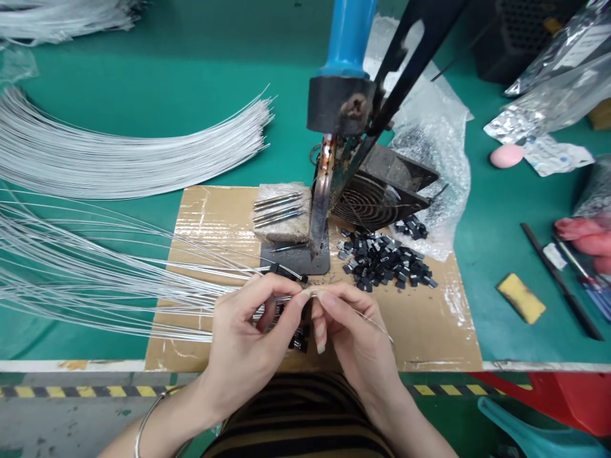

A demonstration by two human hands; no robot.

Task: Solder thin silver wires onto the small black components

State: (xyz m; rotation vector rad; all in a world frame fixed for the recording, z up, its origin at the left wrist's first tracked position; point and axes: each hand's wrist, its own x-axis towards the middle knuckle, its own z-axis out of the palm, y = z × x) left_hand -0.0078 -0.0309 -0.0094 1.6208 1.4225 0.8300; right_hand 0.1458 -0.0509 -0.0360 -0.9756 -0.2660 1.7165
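Note:
My left hand is closed, thumb and forefinger pinching a thin wire near its end. My right hand meets it fingertip to fingertip, also pinching. A thin silvery wire, like solder wire, runs across the right fingers; where it ends between the fingertips is hidden. Under and beside the left hand lie grey-white wires with black connectors at their ends, partly covered by my fingers. Just beyond the hands, the soldering iron points down in its stand, its tip over a dark pad.
A pile of black connectors lies right on the cardboard. Behind the iron are a small fan and a block with spare tips. A wire bundle lies left; a yellow sponge sits right.

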